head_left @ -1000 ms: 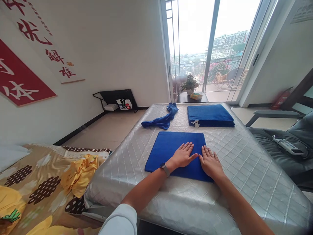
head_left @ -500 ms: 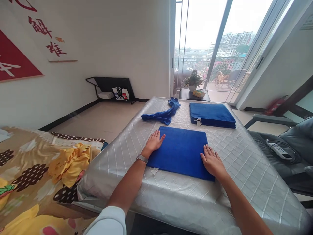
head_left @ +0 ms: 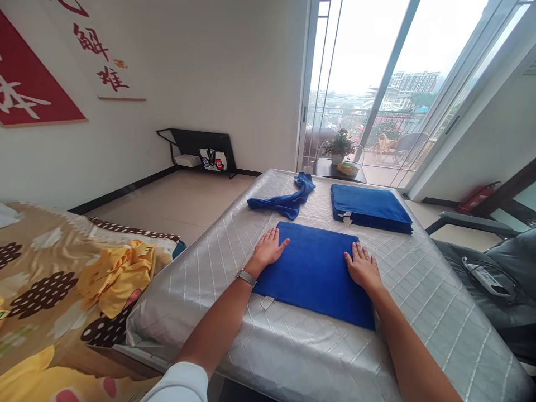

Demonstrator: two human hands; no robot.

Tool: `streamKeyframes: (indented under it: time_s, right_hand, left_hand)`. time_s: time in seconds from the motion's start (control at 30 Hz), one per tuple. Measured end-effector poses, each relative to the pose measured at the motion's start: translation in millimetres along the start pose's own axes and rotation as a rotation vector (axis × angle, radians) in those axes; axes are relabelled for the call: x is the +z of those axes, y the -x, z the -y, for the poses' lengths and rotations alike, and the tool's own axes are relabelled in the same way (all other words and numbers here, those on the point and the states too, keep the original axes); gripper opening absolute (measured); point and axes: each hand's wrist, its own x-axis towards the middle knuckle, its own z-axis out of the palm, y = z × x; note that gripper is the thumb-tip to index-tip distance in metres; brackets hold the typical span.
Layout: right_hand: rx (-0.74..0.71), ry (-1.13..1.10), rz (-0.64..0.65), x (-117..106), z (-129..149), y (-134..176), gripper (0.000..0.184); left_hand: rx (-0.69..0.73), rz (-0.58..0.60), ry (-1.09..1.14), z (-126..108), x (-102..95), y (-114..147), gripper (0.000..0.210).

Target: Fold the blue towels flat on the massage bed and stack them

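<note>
A blue towel (head_left: 314, 273) lies flat and smooth in front of me, with a white label (head_left: 267, 302) at its near left edge. My left hand (head_left: 269, 249) rests flat over its left edge, fingers stretched out, a watch on the wrist. On the opposite edge, near the far right corner, lies my right hand (head_left: 363, 266), palm down with fingers spread. Beyond the towel is a neat stack of folded blue towels (head_left: 371, 205), labels showing at its front left corner. A crumpled blue towel (head_left: 285, 202) lies to the left of that stack.
Everything blue lies on a silver quilted mattress (head_left: 209, 285). A patterned blanket (head_left: 62, 251) with yellow cloth (head_left: 119, 273) is on the left. At right stands a dark chair (head_left: 460, 262) holding a power strip (head_left: 488, 279). A potted plant (head_left: 340, 146) stands beyond the far end.
My right hand has slid forward along the towel's right edge toward the far corner. My left hand stays at the left edge. The view has shifted slightly.
</note>
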Motion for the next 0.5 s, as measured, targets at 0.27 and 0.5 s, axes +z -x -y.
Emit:
streamKeyframes:
  time_s: [0.27,0.5]
  right_hand:
    - [0.009,-0.069,0.007,9.0,-3.7,0.5,0.067]
    - [0.011,-0.102,0.022,7.2,-0.3,-0.2,0.067]
  left_hand:
    - [-0.026,-0.086,-0.073,-5.0,-6.0,1.9,0.082]
    - [0.395,-0.122,-0.011,-78.9,-6.8,19.2,0.065]
